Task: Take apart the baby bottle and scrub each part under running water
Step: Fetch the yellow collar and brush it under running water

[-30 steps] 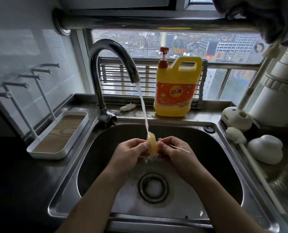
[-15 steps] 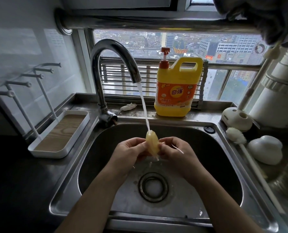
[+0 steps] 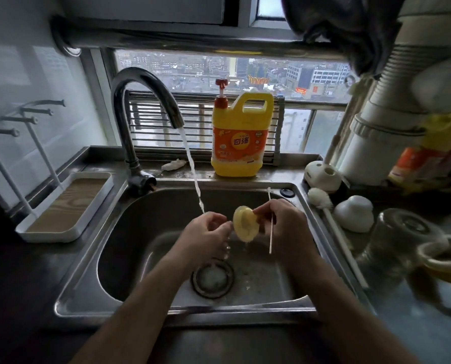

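The left hand (image 3: 206, 232) is curling under the stream (image 3: 192, 166), grip unclear. The right hand (image 3: 287, 227) is pinching the nipple (image 3: 245, 224) and thin brush (image 3: 270, 243) together over the sink (image 3: 140, 232). Wet silicone is risking slipping toward the drain (image 3: 212, 278).

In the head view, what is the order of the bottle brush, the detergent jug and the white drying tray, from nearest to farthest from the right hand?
1. The bottle brush, on the right rim of the sink, just beside the right hand.
2. The detergent jug, standing behind the sink's back rim.
3. The white drying tray, far left, beyond the sink's left rim.
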